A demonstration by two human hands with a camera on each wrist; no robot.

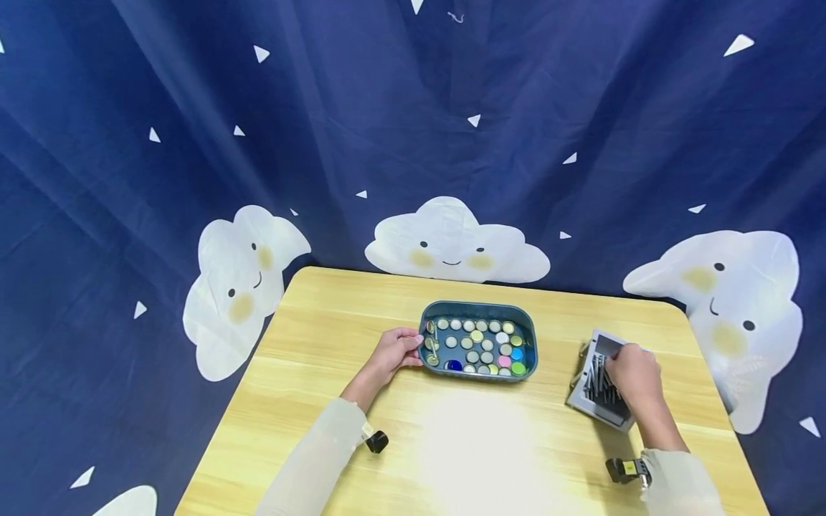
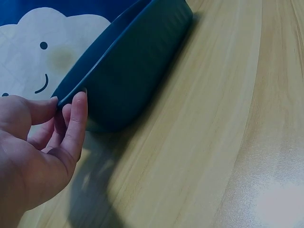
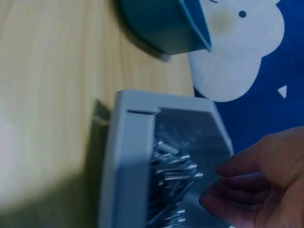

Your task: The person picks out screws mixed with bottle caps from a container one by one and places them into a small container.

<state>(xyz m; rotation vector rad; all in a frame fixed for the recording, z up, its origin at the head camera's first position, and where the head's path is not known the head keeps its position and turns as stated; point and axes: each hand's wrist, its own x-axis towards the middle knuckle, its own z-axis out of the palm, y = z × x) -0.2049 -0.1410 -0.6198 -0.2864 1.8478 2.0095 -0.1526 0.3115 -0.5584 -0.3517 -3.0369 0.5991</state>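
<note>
On the left, my left hand (image 1: 392, 352) pinches the rim of a dark teal basin (image 2: 133, 71) between thumb and fingers. Inside the basin lie several round bottle caps (image 1: 467, 342), mostly silver and gold, with a few in pink, blue and green. My right hand (image 1: 635, 373) reaches over the right side of a grey bin (image 3: 133, 166). Its thumb and fingers are slightly apart, with nothing visible between them. Beside the fingertips, the bin holds a heap of slim metal screws or nails (image 3: 173, 175); their exact kind is blurred.
Both containers stand on a light wooden table (image 1: 361, 301), the grey bin to the right of the basin. Behind the table hangs a dark blue curtain (image 1: 413, 158) with white clouds. Glare brightens the table's front middle.
</note>
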